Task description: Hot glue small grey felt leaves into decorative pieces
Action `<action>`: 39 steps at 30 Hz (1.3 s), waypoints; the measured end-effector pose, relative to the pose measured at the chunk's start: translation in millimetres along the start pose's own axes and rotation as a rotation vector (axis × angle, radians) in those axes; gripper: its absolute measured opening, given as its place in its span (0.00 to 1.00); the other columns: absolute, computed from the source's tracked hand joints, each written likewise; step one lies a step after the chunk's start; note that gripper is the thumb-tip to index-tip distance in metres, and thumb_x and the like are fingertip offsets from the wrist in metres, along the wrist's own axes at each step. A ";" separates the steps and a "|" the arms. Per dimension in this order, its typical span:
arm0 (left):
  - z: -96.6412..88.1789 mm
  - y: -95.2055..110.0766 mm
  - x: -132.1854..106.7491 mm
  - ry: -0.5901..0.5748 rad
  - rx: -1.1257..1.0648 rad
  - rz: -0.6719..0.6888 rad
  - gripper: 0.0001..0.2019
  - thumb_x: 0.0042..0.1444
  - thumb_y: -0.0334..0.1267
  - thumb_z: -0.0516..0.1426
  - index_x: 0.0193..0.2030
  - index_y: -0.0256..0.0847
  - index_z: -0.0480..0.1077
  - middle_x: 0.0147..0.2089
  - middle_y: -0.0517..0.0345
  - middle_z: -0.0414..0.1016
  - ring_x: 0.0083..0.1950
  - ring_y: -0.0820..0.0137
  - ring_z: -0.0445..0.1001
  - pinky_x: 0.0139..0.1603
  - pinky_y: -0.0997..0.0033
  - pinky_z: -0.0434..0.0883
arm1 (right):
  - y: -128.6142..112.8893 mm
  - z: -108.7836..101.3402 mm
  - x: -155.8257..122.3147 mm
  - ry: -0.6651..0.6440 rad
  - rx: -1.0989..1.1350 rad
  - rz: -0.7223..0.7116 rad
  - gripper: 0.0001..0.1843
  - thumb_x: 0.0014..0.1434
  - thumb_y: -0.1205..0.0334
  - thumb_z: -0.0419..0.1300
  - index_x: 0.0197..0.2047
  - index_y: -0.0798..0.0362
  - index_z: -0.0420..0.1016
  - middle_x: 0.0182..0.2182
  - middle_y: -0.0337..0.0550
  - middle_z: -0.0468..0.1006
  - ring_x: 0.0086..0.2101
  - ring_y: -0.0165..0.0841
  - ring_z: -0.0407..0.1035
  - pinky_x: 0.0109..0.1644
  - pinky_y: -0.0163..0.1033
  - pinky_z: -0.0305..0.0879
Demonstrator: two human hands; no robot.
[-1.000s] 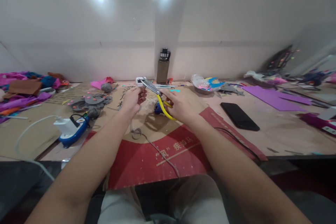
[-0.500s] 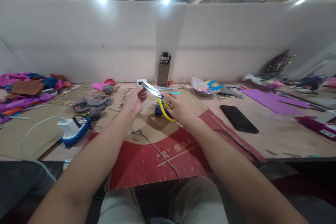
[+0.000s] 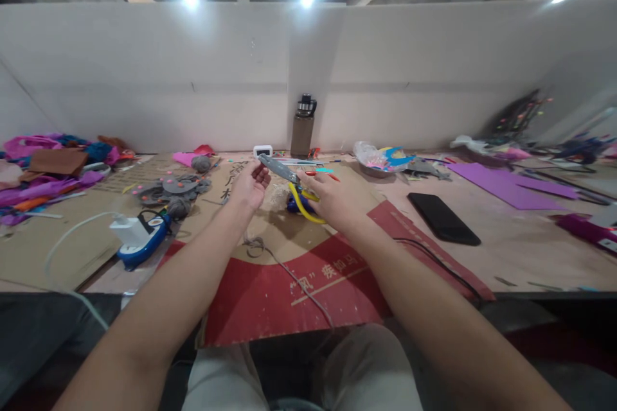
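A pair of scissors (image 3: 281, 171) with yellow handles is held above the cardboard, its blades pointing left. My left hand (image 3: 249, 189) is closed at the blade tip, pinching it between thumb and fingers. At the pivot and handles, my right hand (image 3: 328, 194) is closed round the scissors. Under the handles sits a blue object (image 3: 293, 205), mostly hidden, so its kind is unclear. Beside it lies a pale, tangled wisp of material (image 3: 276, 196). A looped grey-brown string (image 3: 284, 268) runs over the red-and-brown cardboard (image 3: 245, 308) towards its front edge.
A dark bottle (image 3: 302, 131) stands against the wall. To the right are a black phone (image 3: 443, 218), a bowl (image 3: 378, 170) of scraps and purple sheets (image 3: 506, 186). On the left are a blue power strip (image 3: 144, 249), grey felt pieces (image 3: 171, 187) and a heap of coloured fabric (image 3: 58, 164).
The scissors' blade has turned slightly, losing its bright glare and now looking grey. Both hands keep their grip in nearly the same place. The view has shifted a little.
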State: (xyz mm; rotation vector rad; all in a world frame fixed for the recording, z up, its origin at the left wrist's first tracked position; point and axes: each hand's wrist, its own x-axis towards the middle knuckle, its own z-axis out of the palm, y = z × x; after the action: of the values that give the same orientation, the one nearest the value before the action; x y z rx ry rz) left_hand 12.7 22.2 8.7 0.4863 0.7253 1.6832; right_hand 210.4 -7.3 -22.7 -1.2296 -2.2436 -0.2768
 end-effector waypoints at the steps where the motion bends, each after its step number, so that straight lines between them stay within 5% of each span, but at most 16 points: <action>1: -0.2 0.0 0.5 0.001 -0.004 0.002 0.04 0.50 0.26 0.57 0.27 0.36 0.68 0.22 0.63 0.69 0.22 0.81 0.68 0.27 0.80 0.67 | -0.2 0.6 0.1 -0.003 0.004 0.002 0.31 0.58 0.64 0.56 0.65 0.45 0.61 0.47 0.50 0.72 0.41 0.38 0.68 0.44 0.41 0.64; 26: -3.4 0.3 2.5 -0.013 0.080 0.057 0.02 0.48 0.28 0.57 0.28 0.37 0.69 0.24 0.62 0.73 0.23 0.80 0.68 0.25 0.79 0.63 | -6.0 0.3 1.3 -0.028 0.145 0.024 0.32 0.55 0.67 0.56 0.64 0.47 0.64 0.48 0.49 0.77 0.41 0.40 0.71 0.45 0.43 0.66; 33: -6.1 0.0 4.3 0.000 0.117 0.108 0.03 0.45 0.30 0.60 0.27 0.37 0.69 0.25 0.61 0.73 0.22 0.80 0.68 0.25 0.79 0.64 | -11.0 -4.3 3.9 0.096 0.383 0.102 0.29 0.55 0.66 0.54 0.61 0.51 0.63 0.49 0.45 0.77 0.46 0.38 0.71 0.50 0.41 0.66; 39: -7.1 -1.6 6.1 -0.036 0.165 0.182 0.04 0.43 0.28 0.60 0.26 0.37 0.68 0.25 0.62 0.73 0.23 0.80 0.68 0.24 0.80 0.62 | -15.1 -10.4 3.9 0.136 0.357 0.082 0.26 0.55 0.61 0.55 0.58 0.52 0.63 0.51 0.49 0.73 0.48 0.40 0.68 0.50 0.43 0.64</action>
State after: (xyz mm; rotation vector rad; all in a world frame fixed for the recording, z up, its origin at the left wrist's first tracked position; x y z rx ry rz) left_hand 7.7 26.9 2.0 0.7151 0.8167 1.7866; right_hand 200.1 -17.5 -10.6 -1.0727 -2.0121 0.0699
